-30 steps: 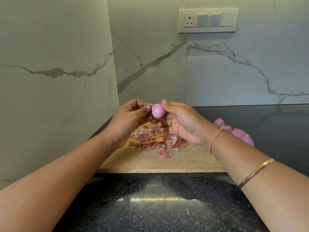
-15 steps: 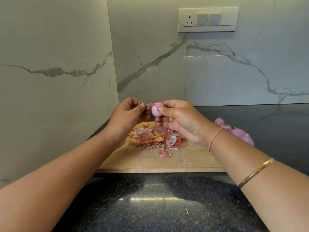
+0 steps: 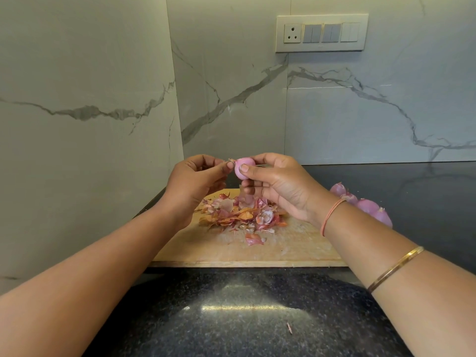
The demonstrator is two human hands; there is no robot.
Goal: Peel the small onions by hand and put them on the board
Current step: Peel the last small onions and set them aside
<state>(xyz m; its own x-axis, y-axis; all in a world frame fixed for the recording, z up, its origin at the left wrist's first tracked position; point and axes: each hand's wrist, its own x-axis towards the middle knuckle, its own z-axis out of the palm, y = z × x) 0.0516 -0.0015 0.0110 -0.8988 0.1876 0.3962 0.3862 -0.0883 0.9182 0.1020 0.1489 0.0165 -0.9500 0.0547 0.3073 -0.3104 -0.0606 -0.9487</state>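
Peels point(image 3: 239, 213) lie heaped on the wooden board point(image 3: 296, 251) with pink onions point(image 3: 371, 207) beside it, while the right hand point(image 3: 280, 186) grips one nearly bare onion point(image 3: 243, 168) and the left hand point(image 3: 195, 181) pinches what seems its last skin shred point(image 3: 231, 160).

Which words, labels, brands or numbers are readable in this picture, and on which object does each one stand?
None: no word, number or brand is readable in this view.
The switch plate shows no legible marking.
The wooden board, the onion and the bangle bear no print that shows.
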